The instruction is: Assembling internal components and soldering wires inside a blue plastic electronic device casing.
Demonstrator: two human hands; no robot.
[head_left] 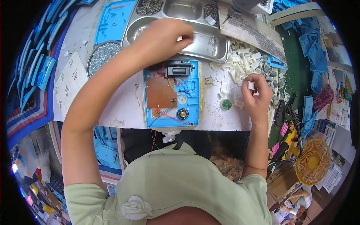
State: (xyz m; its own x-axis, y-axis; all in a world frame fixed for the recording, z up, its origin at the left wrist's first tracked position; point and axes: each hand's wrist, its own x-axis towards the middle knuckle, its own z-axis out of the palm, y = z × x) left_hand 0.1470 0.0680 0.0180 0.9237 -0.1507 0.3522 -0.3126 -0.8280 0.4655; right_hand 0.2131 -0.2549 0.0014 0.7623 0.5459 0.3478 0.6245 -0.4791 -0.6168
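Observation:
My left hand (165, 37) reaches over the steel compartment tray (213, 50), fingers pinched together near its middle; what they hold is hidden. My right hand (258, 92) is raised over the table's right side and pinches a small white plastic part (251, 85). Between my hands lies a blue plastic housing (193, 112) with a brown circuit board (160, 92), a black block (179, 70), a small round speaker (182, 113) and red, blue and green wires.
A heap of white and grey plastic parts (243, 63) lies right of the housing. A round dish of screws (102, 56), more blue housings (112, 18), a yellow fan (312, 161) and a soldering iron (294, 116) stand around.

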